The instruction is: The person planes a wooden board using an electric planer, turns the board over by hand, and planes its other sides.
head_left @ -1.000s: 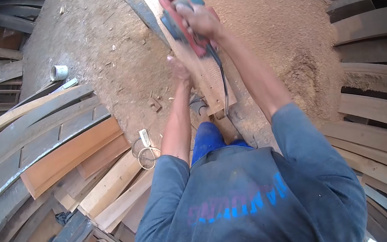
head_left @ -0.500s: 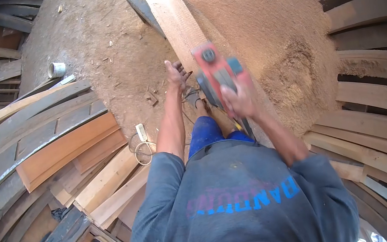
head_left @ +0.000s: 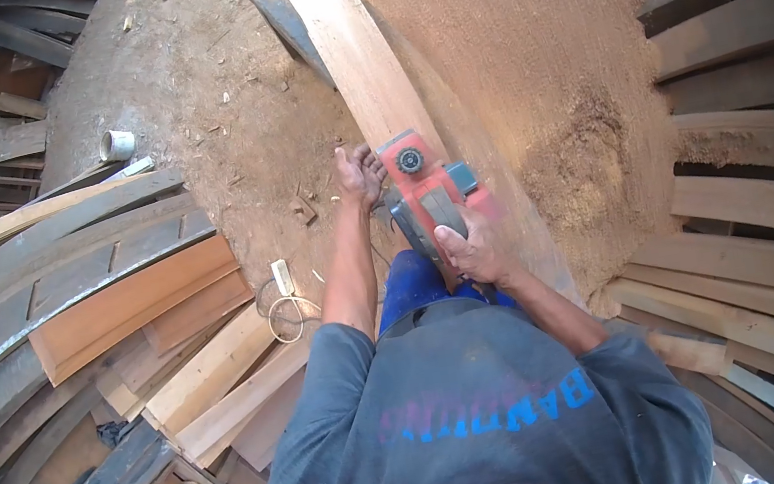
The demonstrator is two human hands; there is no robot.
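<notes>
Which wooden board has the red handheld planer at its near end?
The long, pale wooden board straight ahead: the right hand grips the red planer there. The boards along the right side bear no tool.

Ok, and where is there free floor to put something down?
Between the white round container and the long grey beam, the brown floor bears only small chips. It is crowded at the near end of the pale wooden board: red power planer, left hand, right hand.
</notes>
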